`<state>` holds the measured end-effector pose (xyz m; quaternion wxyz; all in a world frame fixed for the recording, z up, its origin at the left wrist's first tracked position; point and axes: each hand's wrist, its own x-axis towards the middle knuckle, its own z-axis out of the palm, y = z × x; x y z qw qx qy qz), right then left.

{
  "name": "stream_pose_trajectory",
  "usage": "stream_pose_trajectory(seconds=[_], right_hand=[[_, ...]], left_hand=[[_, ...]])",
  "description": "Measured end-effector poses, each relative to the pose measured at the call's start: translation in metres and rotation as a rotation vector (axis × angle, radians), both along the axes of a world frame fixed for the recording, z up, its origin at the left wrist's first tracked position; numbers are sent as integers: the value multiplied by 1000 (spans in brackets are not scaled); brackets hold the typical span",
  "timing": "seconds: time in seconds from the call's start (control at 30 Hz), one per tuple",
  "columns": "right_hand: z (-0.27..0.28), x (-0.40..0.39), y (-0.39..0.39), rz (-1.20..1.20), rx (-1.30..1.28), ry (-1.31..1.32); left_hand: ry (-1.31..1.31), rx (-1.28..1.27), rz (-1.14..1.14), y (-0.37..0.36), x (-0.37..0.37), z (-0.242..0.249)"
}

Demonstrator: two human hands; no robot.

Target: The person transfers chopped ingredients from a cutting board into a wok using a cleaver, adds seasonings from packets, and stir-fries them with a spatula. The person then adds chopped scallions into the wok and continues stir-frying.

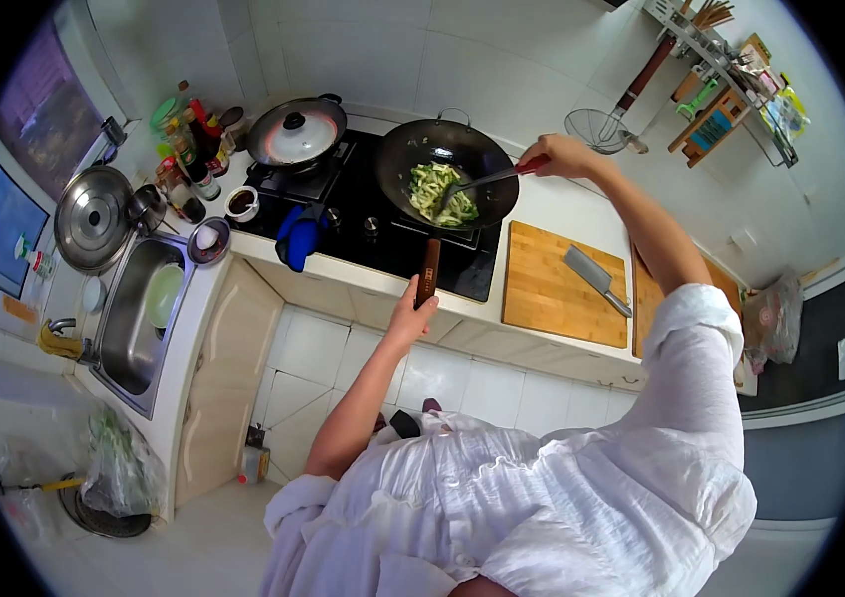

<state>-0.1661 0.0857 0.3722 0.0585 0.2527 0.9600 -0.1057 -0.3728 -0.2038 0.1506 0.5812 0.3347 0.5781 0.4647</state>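
Note:
A dark wok (397, 164) sits on the right burner of the black stove, with chopped green and pale vegetables (432, 184) in its bottom. My left hand (409, 316) is closed round the wok's brown wooden handle, which points toward me. Over the wok's right rim, my right hand (563, 157) grips the red handle of a spatula (490, 179). The spatula's head is down among the vegetables and partly hidden by them. A lidded pan (295, 134) stands on the left burner.
Right of the stove, a cleaver (596, 279) lies on a wooden cutting board (552, 289). Bottles (188, 159), a small sauce bowl (241, 204) and a blue mitt (298, 237) are to the left. Further left is the sink (124, 348). A strainer (596, 129) hangs from the wall rack.

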Motion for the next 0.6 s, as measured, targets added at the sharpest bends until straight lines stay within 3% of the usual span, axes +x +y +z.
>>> stream_pose_trajectory(seconds=[0.07,0.27,0.3,0.4,0.47,0.6], right_hand=[[27,19,-23,-68,207,-85],[50,57,-21,-151,20,-200],[36,57,-19,-142,-67,-179],[-36,49,-28,-192,92,-134],[-61,48,-39,-247,65,-14],[-24,50,-92,-318,58,-79]], left_hand=[[-9,-17,2,0,0,2],[-45,35,9,1,2,-4],[-42,40,4,1,1,-4],[-44,36,9,-1,1,-1],[-52,34,19,0,1,1],[-59,46,1,0,-1,0]])
